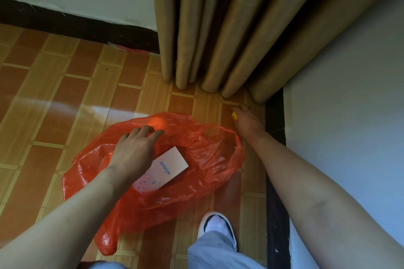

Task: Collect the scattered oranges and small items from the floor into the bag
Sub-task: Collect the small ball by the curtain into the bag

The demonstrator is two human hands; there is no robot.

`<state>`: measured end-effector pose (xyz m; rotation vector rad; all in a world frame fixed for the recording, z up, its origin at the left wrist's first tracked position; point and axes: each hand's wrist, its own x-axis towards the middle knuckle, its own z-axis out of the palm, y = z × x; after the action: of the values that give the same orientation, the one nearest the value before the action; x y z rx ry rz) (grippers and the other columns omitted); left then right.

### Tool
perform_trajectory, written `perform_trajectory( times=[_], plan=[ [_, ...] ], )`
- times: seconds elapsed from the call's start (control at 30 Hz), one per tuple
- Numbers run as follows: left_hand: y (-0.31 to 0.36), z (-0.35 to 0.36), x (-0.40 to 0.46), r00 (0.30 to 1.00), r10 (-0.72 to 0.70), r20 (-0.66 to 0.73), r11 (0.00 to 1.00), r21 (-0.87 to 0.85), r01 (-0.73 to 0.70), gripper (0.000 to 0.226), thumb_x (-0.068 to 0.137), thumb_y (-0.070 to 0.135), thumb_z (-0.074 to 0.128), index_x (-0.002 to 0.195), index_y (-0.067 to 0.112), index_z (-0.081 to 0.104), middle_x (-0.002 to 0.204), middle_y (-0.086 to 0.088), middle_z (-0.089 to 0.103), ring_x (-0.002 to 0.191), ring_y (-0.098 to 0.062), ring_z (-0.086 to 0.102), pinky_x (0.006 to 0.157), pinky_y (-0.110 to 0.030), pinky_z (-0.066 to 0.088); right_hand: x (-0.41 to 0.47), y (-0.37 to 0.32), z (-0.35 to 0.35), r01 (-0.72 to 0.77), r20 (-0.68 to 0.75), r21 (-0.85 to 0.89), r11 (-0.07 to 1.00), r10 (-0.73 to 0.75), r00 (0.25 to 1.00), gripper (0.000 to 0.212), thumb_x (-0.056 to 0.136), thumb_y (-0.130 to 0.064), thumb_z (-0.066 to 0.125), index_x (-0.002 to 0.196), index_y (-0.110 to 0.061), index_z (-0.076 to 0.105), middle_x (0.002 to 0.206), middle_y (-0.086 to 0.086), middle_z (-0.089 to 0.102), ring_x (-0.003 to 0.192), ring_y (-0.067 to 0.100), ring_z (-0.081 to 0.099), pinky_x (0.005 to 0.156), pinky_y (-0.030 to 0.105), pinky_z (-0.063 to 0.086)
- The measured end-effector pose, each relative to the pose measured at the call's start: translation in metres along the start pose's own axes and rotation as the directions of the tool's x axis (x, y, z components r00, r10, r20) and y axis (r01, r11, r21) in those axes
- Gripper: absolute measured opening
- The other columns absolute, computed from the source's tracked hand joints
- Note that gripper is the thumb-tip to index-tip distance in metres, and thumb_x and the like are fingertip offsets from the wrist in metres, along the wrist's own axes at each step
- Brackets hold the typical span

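Where curtain [229, 35] meets wall: tiled floor [54, 98], orange bag [196, 183] w/ box [162, 170].

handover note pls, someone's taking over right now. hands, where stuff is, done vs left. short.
Left hand: fingers spread, resting on the far rim of the red plastic bag, holding its mouth open on the floor.
Right hand: reached out to the floor at the foot of the curtain, closed around a small yellow item; most of the item is hidden by the hand.
Done: a white Anker box lies inside the bag.
Left: bring the yellow item back and drop it in the bag. No oranges or other loose items show on the visible floor; check outside this view.
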<state>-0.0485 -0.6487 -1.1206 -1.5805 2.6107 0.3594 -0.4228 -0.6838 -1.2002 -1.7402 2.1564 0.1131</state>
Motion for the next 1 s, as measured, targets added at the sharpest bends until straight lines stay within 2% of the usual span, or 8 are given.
perform_trajectory(
  times=[0.2,0.33,0.47,0.57,0.7,0.77,0.83,1.0],
  plan=[
    [0.006,-0.003,-0.001,0.999,-0.019,-0.045,0.999,-0.052,0.016,0.068,0.085,0.012,0.073,0.148,0.024,0.05,0.131,-0.009,0.062,0.111,-0.035,0.06,0.084,-0.049,0.053,-0.014,-0.025,-0.019,0.085,-0.108,0.095,0.992,-0.075,0.991,0.054,0.097,-0.008,0.054,0.149,-0.024,0.049,0.15,0.003,0.043,0.132,0.031,0.047,0.111,0.042,0.042],
    [0.005,-0.011,-0.003,0.994,-0.099,-0.047,0.991,-0.096,0.095,0.073,0.086,0.017,0.069,0.154,0.024,0.042,0.133,-0.008,0.06,0.118,-0.035,0.057,0.088,-0.049,0.05,-0.034,-0.054,-0.034,0.186,-0.222,0.141,0.972,-0.152,0.963,0.056,0.094,-0.014,0.061,0.148,-0.022,0.049,0.148,0.003,0.047,0.132,0.031,0.048,0.111,0.044,0.043],
    [-0.003,-0.02,-0.01,0.982,-0.185,-0.036,0.971,-0.158,0.178,0.07,0.086,0.019,0.07,0.152,0.023,0.045,0.137,-0.01,0.058,0.123,-0.037,0.055,0.092,-0.052,0.051,-0.063,-0.086,-0.06,0.313,-0.379,0.254,0.915,-0.204,0.903,0.054,0.095,-0.013,0.065,0.147,-0.019,0.052,0.147,0.002,0.049,0.134,0.024,0.046,0.113,0.035,0.038],
    [-0.008,-0.024,-0.016,0.968,-0.251,-0.028,0.952,-0.187,0.242,0.064,0.086,0.021,0.07,0.147,0.022,0.051,0.135,-0.01,0.058,0.122,-0.037,0.056,0.093,-0.052,0.052,-0.08,-0.107,-0.074,0.386,-0.435,0.32,0.865,-0.228,0.871,0.052,0.092,-0.011,0.069,0.143,-0.016,0.057,0.144,0.004,0.053,0.134,0.022,0.047,0.113,0.026,0.033],
    [-0.011,-0.027,-0.021,0.949,-0.315,-0.018,0.934,-0.185,0.306,0.056,0.088,0.021,0.069,0.143,0.023,0.056,0.133,-0.008,0.059,0.123,-0.035,0.055,0.096,-0.053,0.05,-0.101,-0.138,-0.065,0.486,-0.379,0.326,0.811,-0.359,0.853,0.053,0.089,-0.013,0.074,0.14,-0.015,0.06,0.142,0.006,0.055,0.133,0.022,0.05,0.115,0.029,0.036],
    [-0.015,-0.028,-0.025,0.932,-0.363,-0.008,0.916,-0.186,0.356,0.052,0.088,0.021,0.067,0.139,0.023,0.059,0.132,-0.007,0.06,0.123,-0.034,0.055,0.096,-0.051,0.049,-0.114,-0.155,-0.045,0.504,-0.276,0.328,0.799,-0.43,0.86,0.055,0.089,-0.014,0.074,0.141,-0.017,0.058,0.143,0.005,0.055,0.134,0.022,0.049,0.115,0.029,0.034],
    [-0.019,-0.026,-0.03,0.912,-0.411,-0.005,0.896,-0.187,0.403,0.049,0.088,0.02,0.065,0.136,0.023,0.062,0.13,-0.007,0.061,0.12,-0.034,0.056,0.095,-0.049,0.049,-0.125,-0.168,-0.02,0.529,-0.182,0.303,0.793,-0.496,0.849,0.055,0.09,-0.016,0.072,0.142,-0.017,0.057,0.144,0.003,0.054,0.134,0.024,0.049,0.116,0.037,0.038],
    [-0.029,-0.021,-0.039,0.879,-0.476,-0.023,0.86,-0.221,0.46,0.035,0.088,0.018,0.064,0.123,0.02,0.069,0.12,-0.009,0.063,0.113,-0.036,0.058,0.085,-0.048,0.05,-0.134,-0.187,0.018,0.531,-0.026,0.239,0.813,-0.541,0.841,0.052,0.093,-0.017,0.068,0.144,-0.017,0.056,0.146,0.003,0.052,0.135,0.024,0.046,0.112,0.038,0.042]
  ],
)
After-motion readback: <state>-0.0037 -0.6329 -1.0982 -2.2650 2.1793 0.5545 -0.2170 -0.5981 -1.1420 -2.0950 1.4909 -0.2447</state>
